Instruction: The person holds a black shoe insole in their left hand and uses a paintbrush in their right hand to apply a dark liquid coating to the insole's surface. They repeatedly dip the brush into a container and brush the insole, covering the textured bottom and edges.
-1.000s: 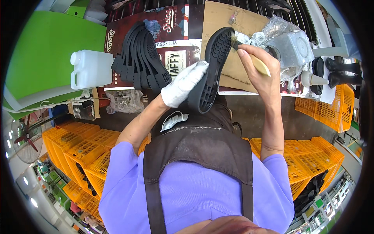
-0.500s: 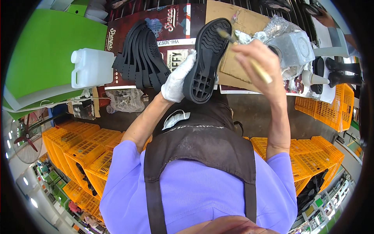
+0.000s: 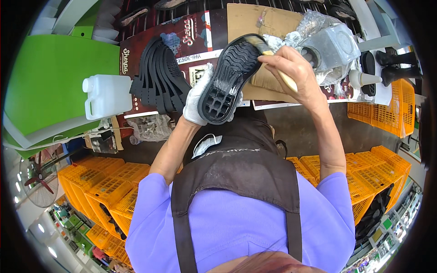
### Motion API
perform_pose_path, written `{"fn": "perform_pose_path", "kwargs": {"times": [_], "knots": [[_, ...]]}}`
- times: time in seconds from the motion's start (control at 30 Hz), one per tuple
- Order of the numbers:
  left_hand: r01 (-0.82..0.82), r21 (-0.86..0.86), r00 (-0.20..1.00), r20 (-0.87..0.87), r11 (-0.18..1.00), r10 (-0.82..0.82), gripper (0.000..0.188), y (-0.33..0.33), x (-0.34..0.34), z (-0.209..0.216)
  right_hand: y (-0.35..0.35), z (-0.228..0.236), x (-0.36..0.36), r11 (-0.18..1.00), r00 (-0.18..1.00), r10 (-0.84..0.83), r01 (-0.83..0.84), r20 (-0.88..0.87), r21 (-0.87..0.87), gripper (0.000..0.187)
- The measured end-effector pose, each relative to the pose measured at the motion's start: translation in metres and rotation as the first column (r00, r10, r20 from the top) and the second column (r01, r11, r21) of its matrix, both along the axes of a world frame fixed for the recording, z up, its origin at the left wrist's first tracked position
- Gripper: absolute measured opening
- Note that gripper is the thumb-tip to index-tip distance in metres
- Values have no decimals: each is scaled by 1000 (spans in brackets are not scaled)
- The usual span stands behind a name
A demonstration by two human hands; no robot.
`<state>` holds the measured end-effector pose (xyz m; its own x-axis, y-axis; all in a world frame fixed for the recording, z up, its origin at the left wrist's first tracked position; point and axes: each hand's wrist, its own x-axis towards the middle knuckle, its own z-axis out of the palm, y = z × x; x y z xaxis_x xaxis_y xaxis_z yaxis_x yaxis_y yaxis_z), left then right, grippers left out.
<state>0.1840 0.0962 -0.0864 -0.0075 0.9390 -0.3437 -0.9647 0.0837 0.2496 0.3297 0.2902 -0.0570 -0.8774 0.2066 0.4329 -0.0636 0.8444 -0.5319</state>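
My left hand (image 3: 195, 102), in a white glove, grips a black shoe sole (image 3: 230, 75) by its left side and lower end. The sole's hollow face is up, with wavy ribs toward the far end and a grid of square pockets at the near end. Its middle looks wet and shiny. My bare right hand (image 3: 298, 70) is closed round the pale handle of a brush (image 3: 287, 83). The bristles touch the sole near its far right edge. To the left, several more black soles (image 3: 161, 77) lie overlapped in a fan on dark red printed cardboard (image 3: 136, 50).
A white jug (image 3: 111, 95) stands at left beside a green panel (image 3: 73, 73). Brown cardboard (image 3: 246, 20) lies under a clear plastic container (image 3: 337, 45) at right. A white nozzle bottle (image 3: 359, 79) lies beyond it. Orange crates (image 3: 104, 182) stand behind me on both sides.
The brush has come down from just above the sole onto its far right part. My left hand and the sole have shifted left and tilted. The sole's middle now looks wetter.
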Motion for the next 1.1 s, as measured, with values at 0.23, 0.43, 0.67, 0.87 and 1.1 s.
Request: {"fn": "perform_pose_path", "kwargs": {"times": [0.23, 0.43, 0.67, 0.87, 1.1], "knots": [[-131, -3, 970, -208, 991, 128, 53, -2, 4, -19, -46, 11, 0, 953, 997, 25, -45, -68, -300, 12], [-99, 38, 930, -351, 994, 106, 48, -2, -3, -17, -43, 24, 0, 531, 958, 224, 34, 179, -847, 18], [60, -3, 566, -824, 998, -37, 49, -11, -4, -19, 6, 14, -30, 653, 963, -147, 265, 224, -709, 27], [-1, 35, 669, -742, 999, 27, 50, -6, 7, -7, 2, 10, -37, 845, 930, -367, 335, 2, -416, 17], [-29, 131, 945, -319, 991, 70, 49, -7, 1, -12, -11, -2, -26, 997, 986, 78, -79, -148, 0, 22]]}}
